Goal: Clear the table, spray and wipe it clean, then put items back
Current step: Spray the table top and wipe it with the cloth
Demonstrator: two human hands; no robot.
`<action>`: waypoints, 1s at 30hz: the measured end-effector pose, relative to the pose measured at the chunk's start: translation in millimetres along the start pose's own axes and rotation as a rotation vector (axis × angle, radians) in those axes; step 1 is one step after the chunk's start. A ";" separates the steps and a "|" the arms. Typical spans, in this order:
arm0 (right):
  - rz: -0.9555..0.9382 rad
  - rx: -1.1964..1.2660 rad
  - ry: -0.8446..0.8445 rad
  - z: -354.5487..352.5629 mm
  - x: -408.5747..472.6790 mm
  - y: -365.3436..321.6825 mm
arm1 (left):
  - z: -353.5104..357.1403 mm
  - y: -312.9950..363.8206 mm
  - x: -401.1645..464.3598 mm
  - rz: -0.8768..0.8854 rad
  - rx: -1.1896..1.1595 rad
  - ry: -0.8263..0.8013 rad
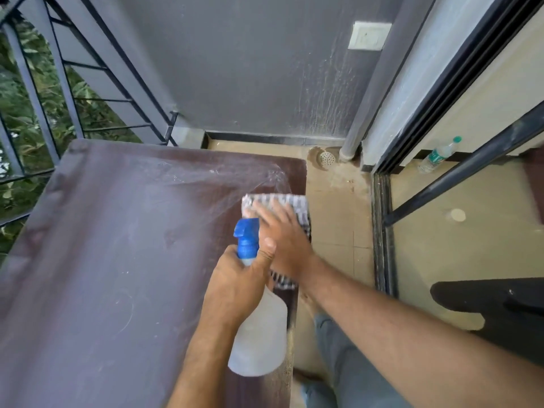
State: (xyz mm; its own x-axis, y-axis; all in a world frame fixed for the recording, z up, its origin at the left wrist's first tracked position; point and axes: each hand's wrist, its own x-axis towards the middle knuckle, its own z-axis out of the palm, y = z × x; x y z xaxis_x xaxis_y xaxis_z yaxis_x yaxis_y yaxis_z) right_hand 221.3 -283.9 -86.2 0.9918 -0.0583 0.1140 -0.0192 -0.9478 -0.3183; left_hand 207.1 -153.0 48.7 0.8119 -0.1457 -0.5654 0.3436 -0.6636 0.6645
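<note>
Checked cloth [282,201] lying flat on the brown table [117,260] at its edge, pressed beneath the right hand [282,240], whose fingers are spread straight over it. Just beside that hand, the left hand [235,287] grips the neck of a translucent spray bottle [259,334], thumb up beside its blue trigger head [246,237]. Wet streaks mark the tabletop beyond the cloth. Farther off, a floor drain [326,158] and a plastic water bottle [438,156].
</note>
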 end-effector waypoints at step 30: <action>-0.065 0.089 -0.141 5.5 18.4 21.3 | -0.3 48.1 69.1 -0.067 -0.039 0.060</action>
State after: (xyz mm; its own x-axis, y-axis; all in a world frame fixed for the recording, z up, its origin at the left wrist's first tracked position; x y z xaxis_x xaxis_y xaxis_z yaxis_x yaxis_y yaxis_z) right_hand 239.8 -303.4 -96.0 0.9986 0.0525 0.0057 0.0504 -0.9162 -0.3974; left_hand 279.9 -194.7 41.8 0.8131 -0.0567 -0.5794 0.4154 -0.6407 0.6456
